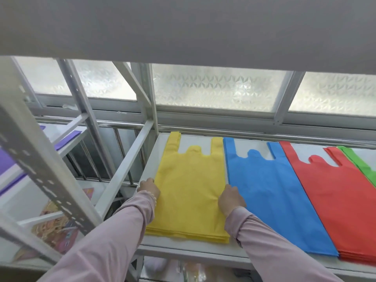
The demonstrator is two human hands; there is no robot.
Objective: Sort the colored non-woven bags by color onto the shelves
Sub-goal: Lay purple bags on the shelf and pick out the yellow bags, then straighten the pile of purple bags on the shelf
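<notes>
A stack of yellow non-woven bags [189, 186] lies flat on the white shelf [183, 249], handles toward the window. My left hand [149, 188] holds the stack's left edge, fingers curled over it. My right hand [231, 199] holds the right edge the same way, where the yellow stack meets the blue bags [272, 196]. To the right of the blue stack lie the red bags [333, 202], then the green bags [364, 165] at the frame's edge. Purple bags [67, 139] lie on another shelf at the left.
A perforated white upright [46, 180] and diagonal braces [126, 169] of the rack stand to the left of the shelf. The underside of an upper shelf [183, 27] spans the top. Frosted windows [219, 88] are behind. Colourful packages [55, 228] sit lower left.
</notes>
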